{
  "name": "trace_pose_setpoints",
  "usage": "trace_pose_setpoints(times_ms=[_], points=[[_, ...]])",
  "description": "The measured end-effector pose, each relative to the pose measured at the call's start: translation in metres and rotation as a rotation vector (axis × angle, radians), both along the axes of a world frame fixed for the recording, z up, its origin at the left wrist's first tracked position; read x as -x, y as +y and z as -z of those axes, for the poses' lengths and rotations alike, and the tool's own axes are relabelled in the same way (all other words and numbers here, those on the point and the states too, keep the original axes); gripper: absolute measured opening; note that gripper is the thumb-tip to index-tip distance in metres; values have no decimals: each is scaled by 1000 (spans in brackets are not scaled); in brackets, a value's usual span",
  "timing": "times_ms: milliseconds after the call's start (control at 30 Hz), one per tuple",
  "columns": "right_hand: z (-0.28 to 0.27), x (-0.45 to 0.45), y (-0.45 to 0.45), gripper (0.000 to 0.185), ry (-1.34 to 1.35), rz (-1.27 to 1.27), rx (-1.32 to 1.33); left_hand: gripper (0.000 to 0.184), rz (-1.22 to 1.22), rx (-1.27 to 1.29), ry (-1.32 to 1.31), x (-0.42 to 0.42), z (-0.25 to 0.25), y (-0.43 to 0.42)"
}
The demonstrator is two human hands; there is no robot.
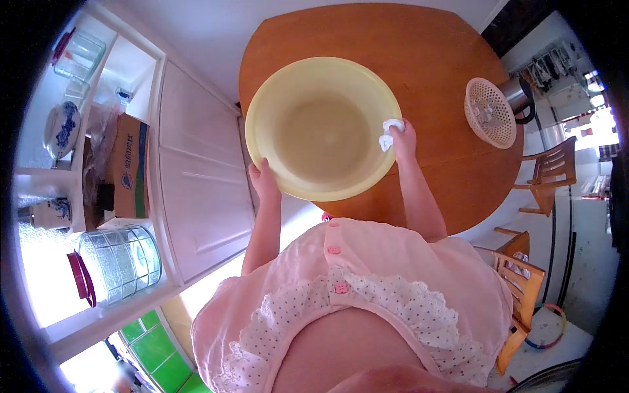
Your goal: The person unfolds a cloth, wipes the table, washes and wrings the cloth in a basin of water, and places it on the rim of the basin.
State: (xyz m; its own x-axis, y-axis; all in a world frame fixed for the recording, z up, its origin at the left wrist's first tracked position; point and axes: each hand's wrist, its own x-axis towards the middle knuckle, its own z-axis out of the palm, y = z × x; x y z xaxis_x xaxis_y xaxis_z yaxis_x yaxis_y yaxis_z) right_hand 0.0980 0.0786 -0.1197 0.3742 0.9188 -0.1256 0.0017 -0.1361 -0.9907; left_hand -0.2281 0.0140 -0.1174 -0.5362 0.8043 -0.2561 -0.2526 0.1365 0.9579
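Note:
A large, pale yellow plastic basin (262,108) is in front of me at the near left part of the wooden table, its open side facing up. Its round bottom looks darker and brownish; I cannot tell whether there is liquid in it. My left hand (264,179) grips the basin's near left rim, thumb on the inside edge. At the right rim, my right hand (405,141) is closed on a crumpled white cloth or tissue (391,130), which lies against the inside of the rim.
On the brown table (445,59), a cream perforated basket (483,108) stands at the right beside a metal kettle (515,97). Wooden chairs (553,167) are at the right. To the left, shelves hold a cardboard box (128,167) and a large glass jar (121,264), next to a white cabinet door (196,170).

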Motion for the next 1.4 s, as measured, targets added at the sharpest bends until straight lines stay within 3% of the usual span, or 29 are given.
trace_pose_setpoints(times_ms=[100,200,300,400,433,500,533,567,600,667,733,767,833,933,1067,1167,1267,1400], points=[[-12,1,-3,34,-7,1,25,25,38,-16,4,2,0,-5],[-13,-4,-6,41,168,1,73,31,71,-153,-373,6,15,-12],[3,-22,-11,52,457,28,107,34,-21,-59,-483,-23,3,-23],[2,-38,-31,53,443,58,64,38,99,42,-275,-54,31,-45],[17,-44,-38,51,468,1,-22,30,-57,61,-365,-70,44,-45],[43,-59,-51,47,352,-122,128,21,25,147,-347,-91,65,-56],[29,-57,-61,46,291,-185,200,18,65,188,-339,-104,77,-60],[11,-61,-76,45,272,-405,207,14,62,123,-337,-121,97,-60],[22,-69,-81,41,223,-526,328,14,225,174,-295,-139,97,-59],[44,-79,-97,38,-38,-656,180,18,555,300,-210,-182,87,-73],[18,-91,-115,37,-192,-803,135,24,508,79,-137,-249,34,-87],[10,-102,-121,36,-271,-874,105,25,609,22,-40,-267,36,-89],[16,-127,-129,36,-131,-858,225,29,807,-97,156,-293,41,-87],[10,-159,-140,35,-78,-883,247,26,907,56,118,-318,38,-89],[14,-203,-143,34,50,-1034,276,23,747,71,-21,-337,12,-96],[24,-230,-142,29,-271,-1206,156,19,720,-58,-63,-341,9,-94],[28,-242,-137,23,-413,-1204,73,16,738,54,-77,-346,-6,-92],[31,-253,-126,18,-128,-1200,185,17,623,62,61,-348,10,-83]])
